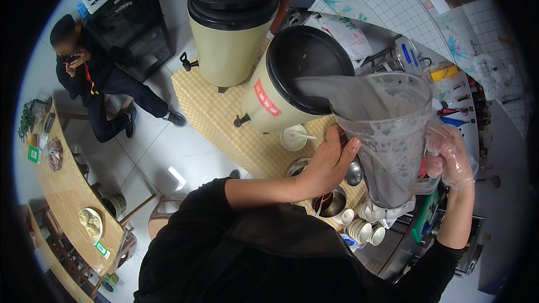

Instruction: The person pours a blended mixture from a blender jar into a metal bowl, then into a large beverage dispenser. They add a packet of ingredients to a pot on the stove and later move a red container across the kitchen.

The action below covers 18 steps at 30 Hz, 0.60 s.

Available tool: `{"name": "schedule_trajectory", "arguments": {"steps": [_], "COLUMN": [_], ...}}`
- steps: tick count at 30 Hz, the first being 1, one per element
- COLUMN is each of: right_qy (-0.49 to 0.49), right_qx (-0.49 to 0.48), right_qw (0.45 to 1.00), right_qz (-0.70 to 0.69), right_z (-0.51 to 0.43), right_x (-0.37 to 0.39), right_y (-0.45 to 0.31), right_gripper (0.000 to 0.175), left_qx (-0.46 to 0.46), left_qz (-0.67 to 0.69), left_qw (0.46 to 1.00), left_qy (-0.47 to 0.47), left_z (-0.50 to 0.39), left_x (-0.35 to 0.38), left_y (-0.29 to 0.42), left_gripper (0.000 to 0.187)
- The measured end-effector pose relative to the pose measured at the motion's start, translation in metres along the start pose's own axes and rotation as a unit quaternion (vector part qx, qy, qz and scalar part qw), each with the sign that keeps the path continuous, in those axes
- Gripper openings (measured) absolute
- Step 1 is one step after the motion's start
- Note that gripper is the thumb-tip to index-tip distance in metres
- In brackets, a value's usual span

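Note:
A clear blender jug (387, 134) is tilted over an open cream-coloured insulated drink barrel (261, 97), and a greyish liquid (324, 88) runs from its lip into the black-rimmed mouth. My right hand (449, 155), in a clear plastic glove, is shut on the jug's handle. Bare, my left hand (332, 162) presses against the jug's near left side below the rim, thumb up. A second cream barrel (229, 42) with a black lid stands beyond, at the upper left. A white bowl with a spoon (293, 138) sits near the foot of the open barrel.
The barrels stand on a yellow checked tablecloth (219, 122). Metal pots (332, 202) and stacked white bowls (360, 230) are close before me. A counter with utensils lies to the right. At left, a person (92, 75) sits near a wooden table (59, 189) holding a plate of buns (90, 224).

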State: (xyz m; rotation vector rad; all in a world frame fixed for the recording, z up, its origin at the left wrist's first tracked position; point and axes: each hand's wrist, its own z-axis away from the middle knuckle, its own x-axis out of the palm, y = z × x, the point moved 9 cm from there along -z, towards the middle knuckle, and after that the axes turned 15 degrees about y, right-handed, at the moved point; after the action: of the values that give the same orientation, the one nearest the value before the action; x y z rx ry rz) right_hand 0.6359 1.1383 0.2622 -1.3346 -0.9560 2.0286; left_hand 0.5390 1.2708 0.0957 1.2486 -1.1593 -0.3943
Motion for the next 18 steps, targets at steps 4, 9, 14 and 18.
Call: {"name": "schedule_trajectory", "arguments": {"steps": [4,9,14,18], "right_qy": [-0.005,-0.003,-0.016,-0.017], "right_qx": [0.020,0.025,0.008,0.016], "right_qw": [1.000,1.000,1.000,1.000], "right_qz": [-0.003,0.011,0.023,0.013], "right_z": [-0.0007,-0.0018,-0.0031,-0.0027], "right_x": [0.0007,0.0026,0.0022,0.0004], "right_y": [-0.0012,-0.0053,-0.0101,-0.0105], "right_gripper": [0.020,0.022,0.024,0.024], "left_qx": [0.023,0.014,0.006,-0.001], "left_qz": [0.009,0.006,0.018,0.011], "left_qw": [1.000,1.000,1.000,1.000], "left_qy": [0.008,0.004,0.000,-0.008], "left_z": [-0.0006,-0.0001,0.0013,0.0013], "left_x": [-0.0013,-0.0013,-0.0005,-0.0012], "left_y": [0.0058,0.0047,0.0044,0.0040], "left_gripper": [0.044,0.044,0.045,0.045]}}
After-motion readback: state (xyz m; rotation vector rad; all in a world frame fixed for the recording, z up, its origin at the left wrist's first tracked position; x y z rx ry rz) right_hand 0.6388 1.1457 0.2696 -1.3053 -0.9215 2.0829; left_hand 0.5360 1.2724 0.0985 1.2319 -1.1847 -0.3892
